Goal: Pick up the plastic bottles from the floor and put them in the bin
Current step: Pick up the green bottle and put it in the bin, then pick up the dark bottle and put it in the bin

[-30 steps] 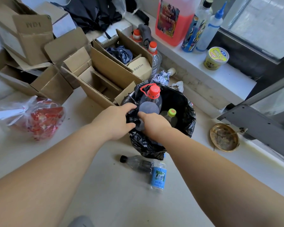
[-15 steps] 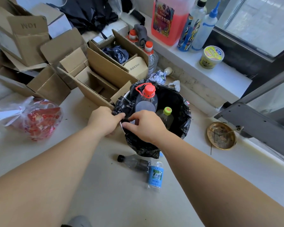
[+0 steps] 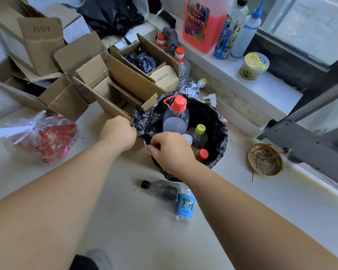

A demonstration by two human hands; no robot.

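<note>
The bin (image 3: 220,133) is lined with a black bag and stands on the pale floor. Inside it are a large clear bottle with a red cap (image 3: 176,115), a green-capped bottle (image 3: 199,133) and a small red-capped bottle (image 3: 202,154). My left hand (image 3: 118,132) pinches the bag's edge at the bin's near-left rim. My right hand (image 3: 169,151) grips the bag at the near rim, partly hiding the bin. On the floor in front of the bin lie a dark clear bottle with a black cap (image 3: 162,189) and a blue-labelled bottle (image 3: 185,206), touching each other.
Open cardboard boxes (image 3: 113,84) crowd the floor left of and behind the bin. A clear bag of red items (image 3: 47,135) lies at left. A brass dish (image 3: 264,159) sits right of the bin. The window ledge (image 3: 261,88) holds a pink jug and several bottles.
Both hands drew back from inside the bin to its near rim and took hold of the bag's edge. The left hand pulled the bag outward to the left. More bottles show inside.
</note>
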